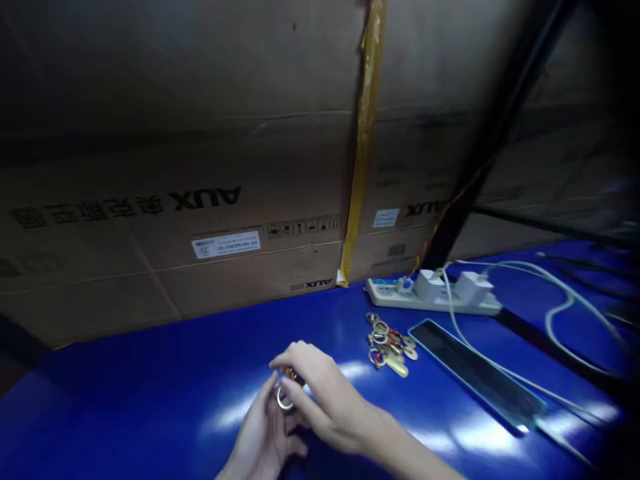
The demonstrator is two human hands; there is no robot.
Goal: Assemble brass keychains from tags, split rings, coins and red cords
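Observation:
My left hand [263,430] and my right hand [320,397] meet low in the middle of the view, above a glossy blue table [125,400]. My left hand's fingers hold a silver metal ring [284,400] upright. My right hand's fingertips pinch a small brass piece [294,377] at the ring's top edge, and the fingers partly hide it. To the right of my right hand lies a loose pile of brass keys with rings [387,345], untouched by either hand.
A white power strip [430,298] with white plugs sits at the table's back edge, and white cables [555,293] trail to the right. A black panel with a pale blue frame [475,377] lies flat on the right. Cardboard boxes printed AUX [200,227] form a wall behind the table.

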